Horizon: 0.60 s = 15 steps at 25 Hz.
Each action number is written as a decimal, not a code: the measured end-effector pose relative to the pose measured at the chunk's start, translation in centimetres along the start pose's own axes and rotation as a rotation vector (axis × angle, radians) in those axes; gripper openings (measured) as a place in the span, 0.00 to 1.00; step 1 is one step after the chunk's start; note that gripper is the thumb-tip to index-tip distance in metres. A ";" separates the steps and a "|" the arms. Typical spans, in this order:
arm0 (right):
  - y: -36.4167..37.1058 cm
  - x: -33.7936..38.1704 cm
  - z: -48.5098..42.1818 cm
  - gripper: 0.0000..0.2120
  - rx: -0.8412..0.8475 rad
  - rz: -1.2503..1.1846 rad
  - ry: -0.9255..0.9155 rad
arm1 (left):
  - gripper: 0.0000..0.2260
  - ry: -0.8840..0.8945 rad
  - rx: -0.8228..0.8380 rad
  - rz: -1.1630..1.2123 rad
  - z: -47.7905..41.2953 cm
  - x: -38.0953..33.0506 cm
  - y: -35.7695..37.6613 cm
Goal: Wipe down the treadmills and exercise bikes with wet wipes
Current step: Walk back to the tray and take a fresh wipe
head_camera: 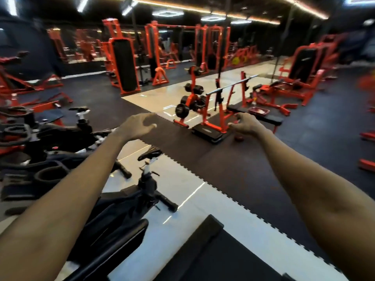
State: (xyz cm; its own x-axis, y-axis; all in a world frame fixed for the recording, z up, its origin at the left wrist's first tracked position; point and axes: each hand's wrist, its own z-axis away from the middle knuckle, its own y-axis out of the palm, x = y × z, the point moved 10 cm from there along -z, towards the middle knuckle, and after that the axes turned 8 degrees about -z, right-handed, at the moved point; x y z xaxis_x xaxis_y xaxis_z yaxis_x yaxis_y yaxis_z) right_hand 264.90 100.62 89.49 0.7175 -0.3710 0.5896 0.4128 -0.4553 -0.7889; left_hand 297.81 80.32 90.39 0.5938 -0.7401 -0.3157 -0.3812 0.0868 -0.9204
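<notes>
Both my arms stretch forward over the gym floor. My left hand (pixel 136 125) hangs in the air with loosely curled fingers and holds nothing. My right hand (pixel 244 124) is likewise raised, fingers loosely curled, and holds nothing. No wipe shows in either hand. A black exercise bike (pixel 149 179) with a black saddle stands below my left arm. More black bikes (pixel 60 134) stand at the left. The dark end of a treadmill belt (pixel 213 254) lies at the bottom centre.
A red bench-press rack (pixel 221 110) with a barbell stands straight ahead, a black bench (pixel 263 116) with a red tray on it beside it. A red plate tree (pixel 190 100) and red weight machines fill the back. Black rubber mats and pale floor tiles lie between.
</notes>
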 end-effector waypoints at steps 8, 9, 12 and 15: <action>-13.0 -12.4 5.3 0.26 -0.273 0.067 0.319 | 0.24 0.362 0.090 0.013 -12.9 -15.5 6.2; -14.2 -13.3 5.9 0.28 -0.301 0.070 0.350 | 0.24 0.390 0.092 0.026 -14.0 -16.8 6.7; -15.7 -15.7 6.9 0.30 -0.337 0.091 0.413 | 0.24 0.481 0.107 0.047 -16.7 -20.4 8.1; -15.9 -17.5 6.0 0.31 -0.331 0.078 0.450 | 0.23 0.531 0.131 0.054 -19.2 -23.0 9.6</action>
State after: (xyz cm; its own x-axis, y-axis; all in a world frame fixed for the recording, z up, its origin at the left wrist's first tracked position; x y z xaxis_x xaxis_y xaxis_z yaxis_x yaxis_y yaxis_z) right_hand 249.10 119.19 90.69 0.3986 -0.6897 0.6045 0.1180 -0.6151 -0.7796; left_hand 266.92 85.41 93.26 0.1236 -0.9641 -0.2349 -0.2895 0.1914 -0.9378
